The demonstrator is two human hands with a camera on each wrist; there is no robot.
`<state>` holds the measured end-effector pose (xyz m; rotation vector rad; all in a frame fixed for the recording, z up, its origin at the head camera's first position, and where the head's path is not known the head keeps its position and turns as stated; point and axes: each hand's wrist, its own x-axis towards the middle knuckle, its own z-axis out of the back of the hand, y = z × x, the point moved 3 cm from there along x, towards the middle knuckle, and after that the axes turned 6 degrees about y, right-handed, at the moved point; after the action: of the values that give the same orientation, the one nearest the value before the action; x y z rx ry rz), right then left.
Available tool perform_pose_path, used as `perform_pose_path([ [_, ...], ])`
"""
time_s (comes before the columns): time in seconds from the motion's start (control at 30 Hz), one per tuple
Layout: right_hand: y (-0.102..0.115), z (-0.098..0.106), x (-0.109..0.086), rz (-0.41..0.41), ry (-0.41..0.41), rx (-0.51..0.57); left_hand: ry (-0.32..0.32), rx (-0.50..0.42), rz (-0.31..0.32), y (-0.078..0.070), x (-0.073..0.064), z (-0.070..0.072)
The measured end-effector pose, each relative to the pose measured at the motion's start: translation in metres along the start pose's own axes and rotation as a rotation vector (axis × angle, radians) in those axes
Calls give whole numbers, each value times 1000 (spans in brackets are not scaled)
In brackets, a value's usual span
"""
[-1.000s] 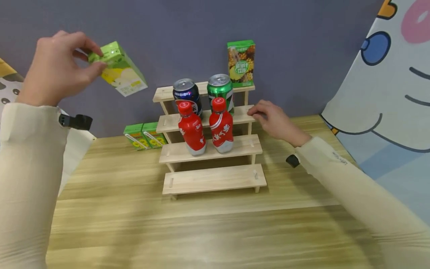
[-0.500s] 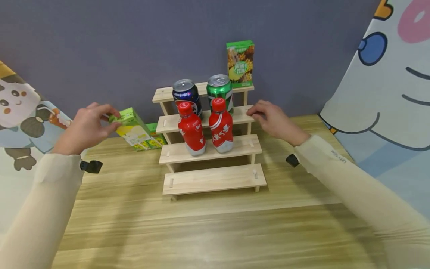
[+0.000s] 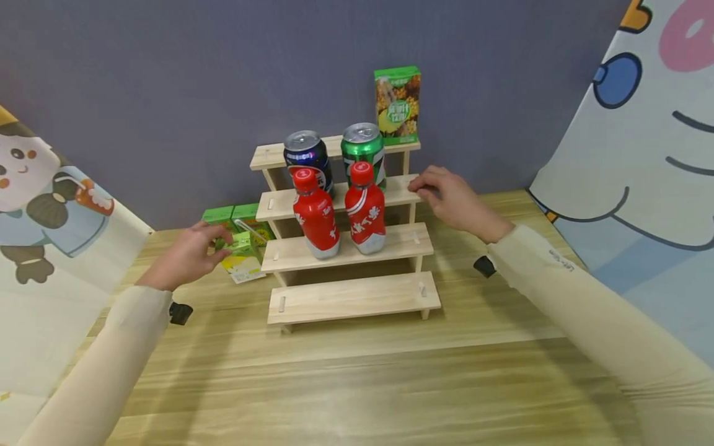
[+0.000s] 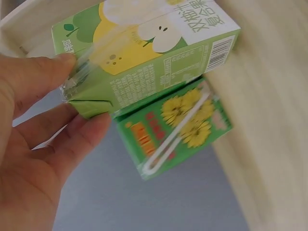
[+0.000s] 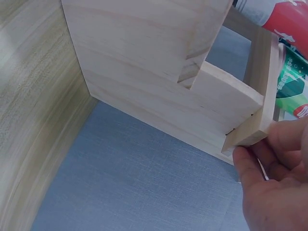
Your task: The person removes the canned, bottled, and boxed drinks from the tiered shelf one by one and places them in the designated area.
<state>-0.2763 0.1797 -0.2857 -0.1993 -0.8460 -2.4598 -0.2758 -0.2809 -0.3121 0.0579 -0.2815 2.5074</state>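
Observation:
My left hand point(image 3: 189, 253) pinches the top end of a light green juice carton point(image 3: 244, 266); pears and a yellow fruit show on its side in the left wrist view. The carton is close in front of two darker green drink cartons point(image 3: 219, 215) at the left of the stepped wooden shelf point(image 3: 351, 299). One of these, a flower-printed carton point(image 4: 173, 127) with a white straw, lies right beside the held one in the left wrist view. My right hand point(image 3: 454, 203) grips the right end of the shelf's third step, thumb and fingers at the board's edge point(image 5: 257, 127).
Two red bottles point(image 3: 365, 214) stand on the second step. Behind them are a dark blue can point(image 3: 307, 155) and a green can point(image 3: 362, 148). A brown-and-green carton point(image 3: 397, 105) stands on the top step at right. A grey wall point(image 3: 184, 111) rises behind.
My left hand has brought the light green carton down and to the right, from high at the left to in front of the green cartons. My right hand has stayed on the shelf.

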Motion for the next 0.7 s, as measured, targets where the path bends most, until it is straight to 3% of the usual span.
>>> perform_pose_path([
  [0.23, 0, 1, 0, -7, 6, 2, -67, -29, -22, 3, 2, -17],
  [0.47, -1, 1, -1, -12, 1, 5, -172, 38, -109, -1, 6, -23],
  [0.7, -1, -1, 0, -7, 7, -6, -189, 42, -119, -7, 10, -27],
])
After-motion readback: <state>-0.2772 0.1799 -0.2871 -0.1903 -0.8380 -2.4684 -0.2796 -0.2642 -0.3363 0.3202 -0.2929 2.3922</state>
